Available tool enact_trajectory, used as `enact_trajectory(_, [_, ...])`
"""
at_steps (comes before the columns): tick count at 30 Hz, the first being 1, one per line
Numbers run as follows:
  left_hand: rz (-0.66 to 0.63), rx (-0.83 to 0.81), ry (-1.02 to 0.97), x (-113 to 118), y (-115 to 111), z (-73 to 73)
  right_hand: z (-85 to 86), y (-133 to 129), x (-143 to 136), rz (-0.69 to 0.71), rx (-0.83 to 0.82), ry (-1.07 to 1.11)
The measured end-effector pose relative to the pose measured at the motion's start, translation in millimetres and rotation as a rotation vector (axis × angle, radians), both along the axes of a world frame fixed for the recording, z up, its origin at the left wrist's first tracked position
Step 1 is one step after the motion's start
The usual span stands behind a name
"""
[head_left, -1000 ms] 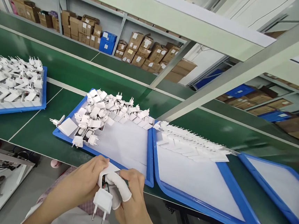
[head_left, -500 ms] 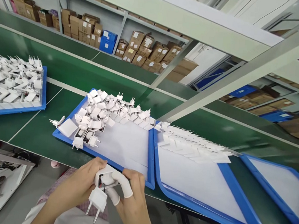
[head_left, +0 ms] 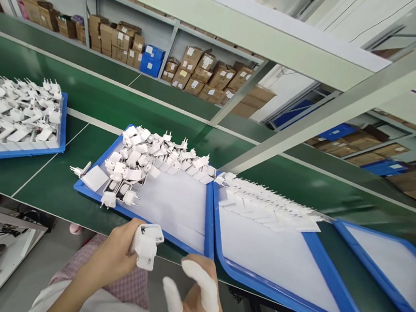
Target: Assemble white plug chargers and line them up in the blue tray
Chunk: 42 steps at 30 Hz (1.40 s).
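My left hand (head_left: pixel 121 253) grips a white plug adapter housing (head_left: pixel 147 245) in front of my body, its open end facing up. To its right my right hand (head_left: pixel 198 291) is apart from the housing, thumb and forefinger spread and covered with white finger cots, nothing between them. Beyond my hands, a blue-rimmed tray (head_left: pixel 211 224) bears a heap of white plug adapters (head_left: pixel 132 161) at its left and back. The tray to the right (head_left: pixel 272 288) has adapters lined up in neat rows (head_left: pixel 269 205) along its back edge.
At the far left stands a tray (head_left: pixel 64 124) piled with white adapters. Another blue-rimmed tray (head_left: pixel 387 269) lies at the right on the green bench (head_left: pixel 46 176). A slanting metal post (head_left: pixel 305 121) rises behind the trays. Shelves with cardboard boxes (head_left: pixel 121 41) stand beyond.
My right hand has let go of the adapter and moved right, its fingers spreading. The adapter stays in my left hand, and the plug part that hung down with its pins showing is now against the housing.
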State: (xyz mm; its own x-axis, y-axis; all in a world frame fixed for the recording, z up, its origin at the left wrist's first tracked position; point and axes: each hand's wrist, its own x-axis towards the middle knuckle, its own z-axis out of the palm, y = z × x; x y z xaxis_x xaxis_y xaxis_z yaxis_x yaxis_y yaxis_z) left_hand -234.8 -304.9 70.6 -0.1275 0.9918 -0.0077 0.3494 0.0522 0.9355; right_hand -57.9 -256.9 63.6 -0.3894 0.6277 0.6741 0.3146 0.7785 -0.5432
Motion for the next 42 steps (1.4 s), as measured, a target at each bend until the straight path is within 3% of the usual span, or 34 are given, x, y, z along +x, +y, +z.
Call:
enact_trajectory(3, [0.113,0.011,0.009,8.6,5.1,-5.5,-15.1,-15.0,-8.0,-0.087,0.008,0.033])
enact_trajectory(6, [0.092,0.091,0.007,19.2,6.1,-11.0,-22.2,-16.6,-12.9,-0.239,-0.065,0.061])
enact_trajectory(11, [-0.005,0.246,0.047,30.3,2.8,-15.7,-5.7,-12.8,-3.8,-0.168,-0.088,0.067])
enact_trajectory(19, [0.13,0.419,0.27,40.9,-1.7,-18.4,10.1,-27.8,-16.1,-0.29,0.0,-0.135])
enact_trajectory(26, [0.198,0.471,0.263,34.8,1.1,-17.4,8.7,-28.6,-7.8,-0.321,-0.155,0.008])
enact_trajectory(29, [0.157,0.449,0.196,28.3,-0.8,-13.9,12.9,-22.3,-2.6,-0.236,-0.244,0.067])
enact_trajectory(35, [0.052,0.249,0.109,18.8,-13.1,-7.5,38.0,3.8,-1.8,0.086,-0.217,-0.001])
enact_trajectory(38, [0.027,0.316,0.037,14.7,-14.3,-5.7,45.2,12.8,-2.8,0.198,-0.331,0.06])
enact_trajectory(42, [-0.049,0.436,-0.103,12.0,-11.1,-3.2,42.1,11.2,-6.3,0.253,-0.488,0.214])
